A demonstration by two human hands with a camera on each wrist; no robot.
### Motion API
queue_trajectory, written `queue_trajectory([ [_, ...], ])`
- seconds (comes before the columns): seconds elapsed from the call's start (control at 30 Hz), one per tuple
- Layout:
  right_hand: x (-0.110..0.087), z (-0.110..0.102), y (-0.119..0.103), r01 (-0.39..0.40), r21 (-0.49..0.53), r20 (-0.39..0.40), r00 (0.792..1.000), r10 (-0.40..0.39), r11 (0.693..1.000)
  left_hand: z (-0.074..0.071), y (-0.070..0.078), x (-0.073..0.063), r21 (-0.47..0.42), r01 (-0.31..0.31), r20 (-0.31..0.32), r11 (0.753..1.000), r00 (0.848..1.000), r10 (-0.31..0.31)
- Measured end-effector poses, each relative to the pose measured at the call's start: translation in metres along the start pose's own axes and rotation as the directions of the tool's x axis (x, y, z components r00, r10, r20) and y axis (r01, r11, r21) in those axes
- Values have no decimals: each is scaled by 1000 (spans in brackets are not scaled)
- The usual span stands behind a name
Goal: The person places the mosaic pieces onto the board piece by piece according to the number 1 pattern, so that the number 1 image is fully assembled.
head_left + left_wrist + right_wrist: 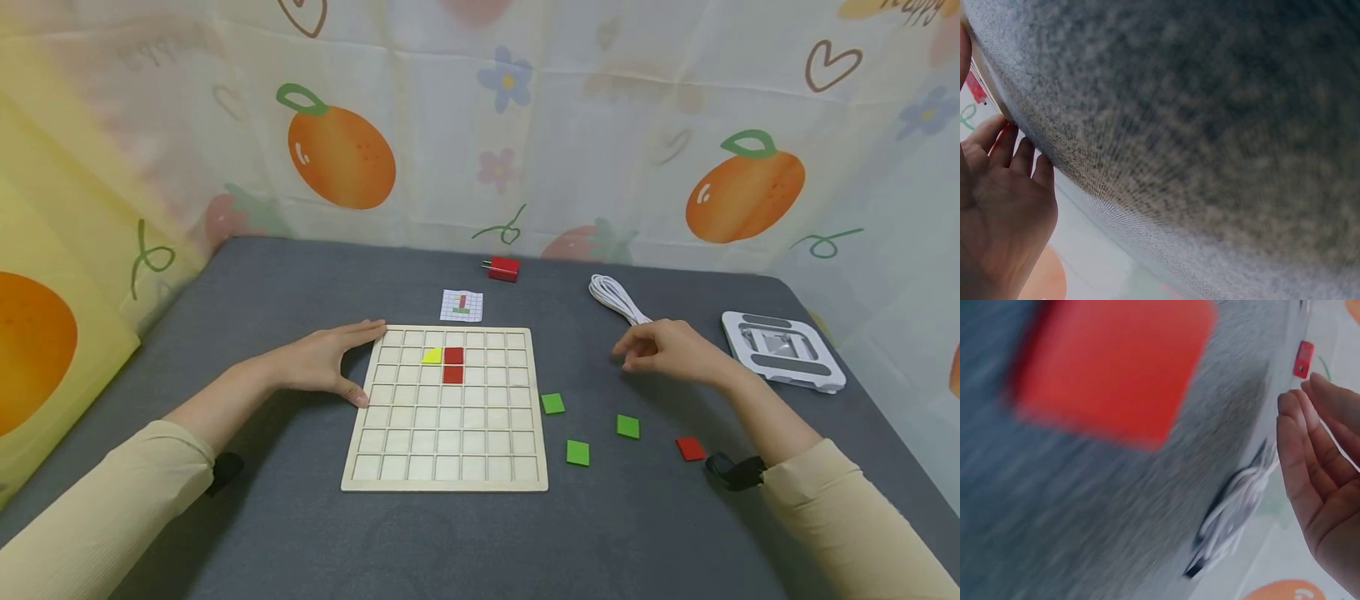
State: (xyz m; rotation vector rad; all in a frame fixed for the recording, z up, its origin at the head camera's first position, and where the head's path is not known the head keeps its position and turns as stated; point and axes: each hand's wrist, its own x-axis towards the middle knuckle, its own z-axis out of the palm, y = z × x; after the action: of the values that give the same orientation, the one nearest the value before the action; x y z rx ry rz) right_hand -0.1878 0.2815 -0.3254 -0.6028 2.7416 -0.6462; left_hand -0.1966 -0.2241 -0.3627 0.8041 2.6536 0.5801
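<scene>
A wooden grid board (540, 481) lies flat on the grey table. One yellow piece (432, 356) and two red square tiles (453, 355) sit in its upper cells. My left hand (318, 360) touches the board's left side, fingers stretched to the far corner and thumb on the edge lower down. Over the table right of the board hovers my right hand (667, 348), fingers loosely bent with nothing seen between them. Several green tiles, one green tile (627, 427) among them, lie between that hand and the board. A loose red tile (690, 448) lies near my right wrist.
Behind the board lies a small paper card (461, 306) printed with a coloured grid. A red plug adapter (502, 268) is farther back. At the right are a coiled white cable (617, 297) and a white-grey folding stand (783, 350). A printed curtain (435, 167) hangs behind the table.
</scene>
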Motion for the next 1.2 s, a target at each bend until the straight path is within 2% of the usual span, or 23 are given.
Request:
queue_trajectory([
  [0.37,-29,-1,22,-27,31,79,997,25,999,1,0,1,-26,11,10,1000,1000,-11],
  [0.53,-37,-3,28,-46,90,109,993,36,995,1,0,1,-24,15,12,1000,1000,-15],
  [0.73,-40,-3,29,-68,126,133,990,52,990,-1,1,1,-24,26,14,999,1000,-25],
  [0.97,-38,-4,30,-64,101,141,989,49,993,-5,3,-1,-29,41,16,999,999,-40],
  [1.2,-41,-2,33,-70,132,239,970,37,989,-4,5,1,-25,33,28,999,999,-32],
])
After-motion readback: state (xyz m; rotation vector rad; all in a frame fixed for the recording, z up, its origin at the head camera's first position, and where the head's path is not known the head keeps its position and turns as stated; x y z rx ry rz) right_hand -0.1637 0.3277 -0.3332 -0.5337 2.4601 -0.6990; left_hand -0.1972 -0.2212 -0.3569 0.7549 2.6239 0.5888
